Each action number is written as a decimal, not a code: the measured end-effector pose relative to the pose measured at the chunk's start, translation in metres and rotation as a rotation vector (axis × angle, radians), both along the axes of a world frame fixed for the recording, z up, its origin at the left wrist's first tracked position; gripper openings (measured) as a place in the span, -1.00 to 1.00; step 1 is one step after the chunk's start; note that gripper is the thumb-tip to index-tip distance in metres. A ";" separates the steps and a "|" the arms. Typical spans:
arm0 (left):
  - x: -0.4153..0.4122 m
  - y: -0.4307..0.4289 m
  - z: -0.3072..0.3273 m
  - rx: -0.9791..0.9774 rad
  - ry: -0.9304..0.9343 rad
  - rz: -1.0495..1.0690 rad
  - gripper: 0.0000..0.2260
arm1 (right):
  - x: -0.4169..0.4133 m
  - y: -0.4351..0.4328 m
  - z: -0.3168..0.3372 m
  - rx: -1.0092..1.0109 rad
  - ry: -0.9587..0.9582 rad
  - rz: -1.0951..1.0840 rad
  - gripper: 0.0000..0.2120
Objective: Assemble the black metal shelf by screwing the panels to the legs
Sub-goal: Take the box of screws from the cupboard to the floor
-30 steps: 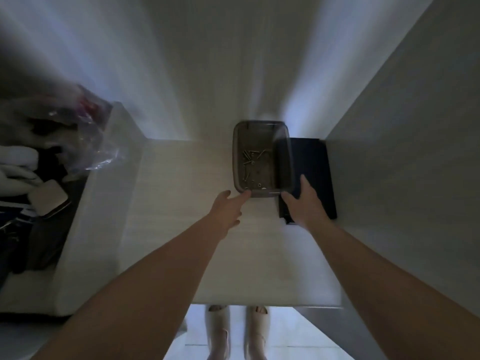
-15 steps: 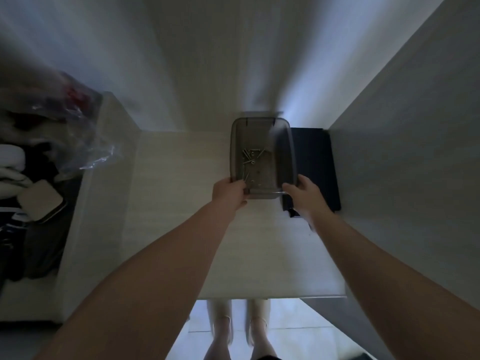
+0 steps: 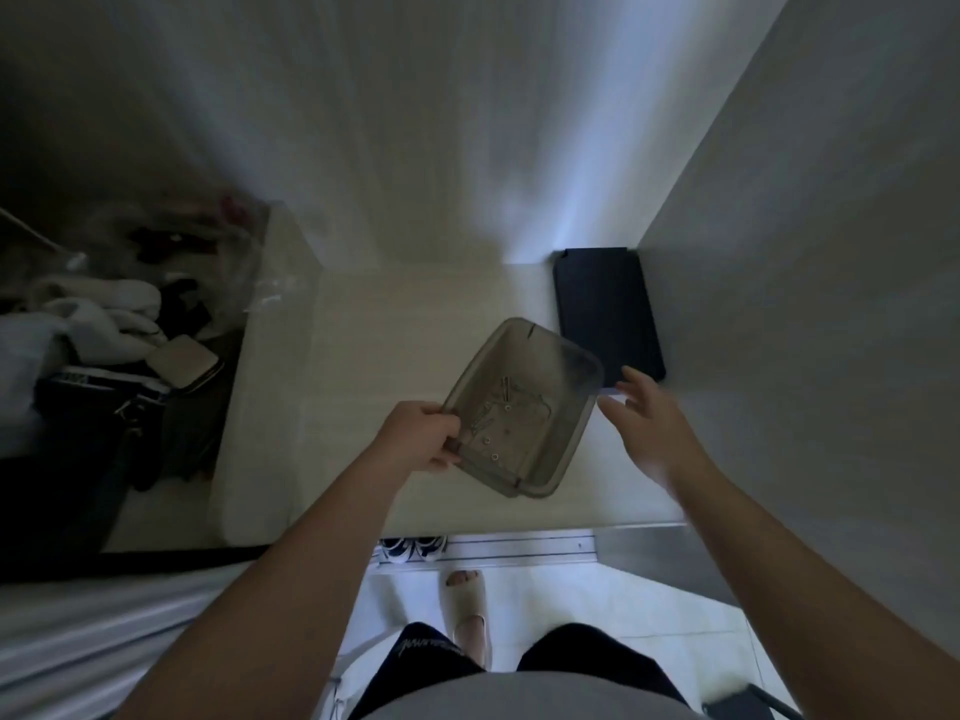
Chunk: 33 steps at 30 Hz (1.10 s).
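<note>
The black metal panel point(image 3: 605, 304) is lying flat at the right of centre in the frame, on the pale desk point(image 3: 384, 330), tucked against the right-hand wall. Just beside its near left corner a translucent grey plastic tray point(image 3: 569, 449) is sitting skewed, its long axis running from lower centre towards the upper right. Loose screws point(image 3: 501, 402) are gathering on its floor.

The left hand point(image 3: 415, 444) is gripping the tray's near left rim, fingers curled over the edge and thumb underneath. The right hand point(image 3: 649, 428) is hovering by the tray's right rim with fingers spread and straight, holding nothing. Whether its fingertips are touching the rim, I cannot tell. Nor can I tell whether the tray is clear of the desk.

The step in hand is probably fetching the hardware. Doing it well means bringing the right hand under the far rim and keeping the tray level, so the screws are not sliding to one corner or spilling.

Counted: one panel, one tray, two hands. There are several screws, too small to number, plus at least three small round pieces. No shelf legs are showing.

Further out, clothes and bags point(image 3: 104, 330) are piling up at the left. A pair of shoes point(image 3: 413, 547) and one slippered foot point(image 3: 467, 600) are showing at bottom centre.
</note>
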<state>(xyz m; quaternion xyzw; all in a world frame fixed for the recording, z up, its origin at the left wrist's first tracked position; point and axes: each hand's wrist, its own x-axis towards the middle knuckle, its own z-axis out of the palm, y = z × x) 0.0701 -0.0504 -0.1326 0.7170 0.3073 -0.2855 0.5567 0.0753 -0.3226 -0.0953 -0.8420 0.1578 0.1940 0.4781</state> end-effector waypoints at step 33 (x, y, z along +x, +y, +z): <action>-0.282 -0.305 0.005 -0.041 0.102 -0.780 -0.61 | -0.488 -0.262 -0.031 0.079 0.253 -0.730 -0.76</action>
